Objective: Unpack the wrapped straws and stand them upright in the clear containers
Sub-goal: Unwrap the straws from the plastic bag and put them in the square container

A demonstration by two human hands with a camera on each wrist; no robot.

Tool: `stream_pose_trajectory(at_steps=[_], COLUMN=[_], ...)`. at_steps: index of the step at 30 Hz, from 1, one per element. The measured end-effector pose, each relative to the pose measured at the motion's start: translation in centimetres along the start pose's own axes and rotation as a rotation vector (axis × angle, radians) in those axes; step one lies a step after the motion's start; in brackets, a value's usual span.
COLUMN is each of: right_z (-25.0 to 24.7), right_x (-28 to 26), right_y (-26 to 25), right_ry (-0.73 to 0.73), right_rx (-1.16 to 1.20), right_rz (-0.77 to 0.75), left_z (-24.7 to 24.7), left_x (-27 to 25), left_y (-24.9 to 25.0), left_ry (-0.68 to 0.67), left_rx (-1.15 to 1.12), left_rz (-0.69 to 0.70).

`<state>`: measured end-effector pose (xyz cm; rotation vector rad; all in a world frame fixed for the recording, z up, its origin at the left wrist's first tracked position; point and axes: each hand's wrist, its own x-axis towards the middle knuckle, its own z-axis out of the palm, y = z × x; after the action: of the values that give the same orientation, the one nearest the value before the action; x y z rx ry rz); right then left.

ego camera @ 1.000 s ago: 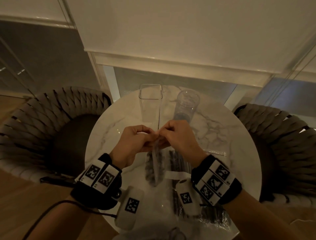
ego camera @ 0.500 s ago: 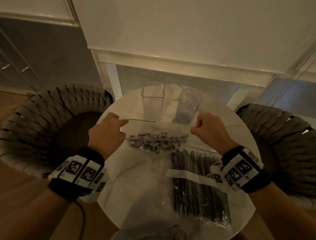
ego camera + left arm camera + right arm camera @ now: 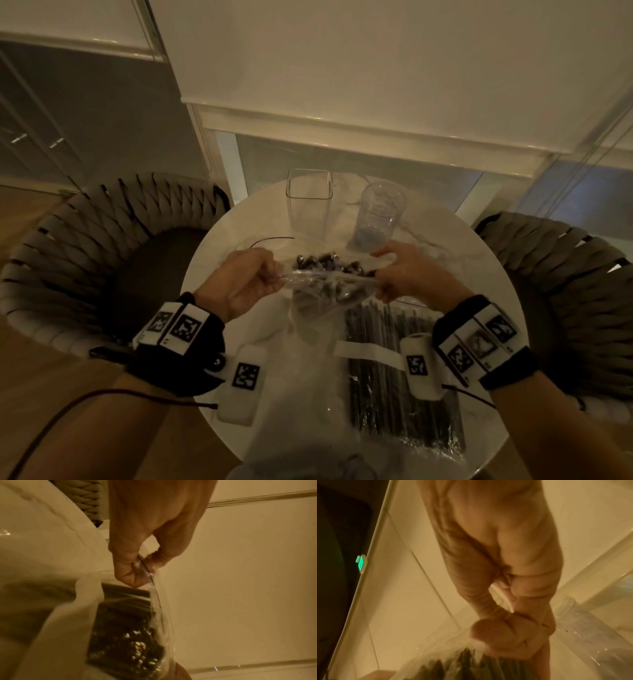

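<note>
A clear plastic bag of dark straws point(image 3: 325, 284) hangs between both hands above the round marble table point(image 3: 219, 260), its mouth pulled wide so the straw ends show. My left hand point(image 3: 251, 279) pinches the bag's left edge point(image 3: 145, 569) between thumb and finger. My right hand point(image 3: 397, 274) grips the right edge point(image 3: 505, 632) in curled fingers. Behind them stand an empty square clear container point(image 3: 309, 202) and a round clear cup point(image 3: 379, 212). A second sealed pack of dark straws point(image 3: 404, 387) lies flat under my right wrist.
Woven grey chairs stand on the left point(image 3: 85, 246) and right point(image 3: 575, 284) of the table. A thin dark wire point(image 3: 270, 240) lies near the square container. Loose clear wrap point(image 3: 301, 411) covers the table's near part. A white wall ledge point(image 3: 359, 137) runs behind.
The hands, together a second ago, pulled apart and spread the bag's mouth. Since half a second ago they have come somewhat closer, and the bag mouth stays open.
</note>
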<state>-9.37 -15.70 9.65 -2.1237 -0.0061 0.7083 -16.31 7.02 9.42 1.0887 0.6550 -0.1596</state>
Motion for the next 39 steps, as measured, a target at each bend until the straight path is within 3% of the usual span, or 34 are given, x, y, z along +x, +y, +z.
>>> stream_pose_trajectory(at_steps=[2,4,7,9,12,14,16,18,22,24,27,29,32,36,39], right_z=[-1.0,-1.0,0.0,0.7,1.8,2.1,2.2,2.4,3.4,3.4,3.0,3.5,4.5,5.2,4.6], right_x=[0.1,0.2,1.0,1.8,1.3,1.2,1.8,2.6,3.2,2.5,0.9,0.5,1.8,3.2,3.2], right_y=[-0.3,-0.7,-0.9,-0.6,-0.9,-1.2,-1.2,-0.7,-0.8,-1.7,-2.9,-3.3,-2.6,-1.0,-1.1], right_ry=[0.039,0.065,0.085,0.059,-0.186,-0.269,-0.202,-0.042,0.342,0.238,-0.153,-0.25,-0.073,0.034,0.186], right_rx=[0.035,0.108,0.39,0.429,0.24,0.317,0.498,0.589,0.145,0.128,0.378,0.409,0.377,0.392,0.278], right_rz=[-0.01,-0.039,-0.058,-0.055,0.04,0.004,-0.063,-0.112,-0.199,-0.154,0.009,-0.055,-0.175,-0.086,-0.06], left_z=[-0.2,-0.3,-0.1,-0.1,0.1,0.3,0.2,0.1,0.1,-0.2,-0.2,0.1,0.1,-0.3,-0.8], left_x=[-0.1,0.2,0.5,0.6,0.5,0.7,1.1,1.4,1.8,2.5,3.0,3.1,3.3,3.5,3.4], left_y=[0.3,0.0,-0.6,-0.8,-1.0,-1.3,-1.2,-0.9,-1.4,-2.0,-2.8,-2.8,-2.6,-2.5,-2.0], left_ry=[-0.038,-0.035,-0.065,-0.126,-0.173,-0.164,-0.123,-0.1,0.016,0.091,0.127,0.089,-0.017,0.072,0.017], left_rx=[0.07,0.35,0.583,0.505,0.372,0.265,0.153,0.064,0.225,0.366,0.371,0.283,0.223,0.4,0.445], left_rz=[-0.013,0.023,0.04,-0.016,-0.042,-0.025,-0.007,0.0,0.106,0.192,0.19,0.15,0.095,0.098,0.072])
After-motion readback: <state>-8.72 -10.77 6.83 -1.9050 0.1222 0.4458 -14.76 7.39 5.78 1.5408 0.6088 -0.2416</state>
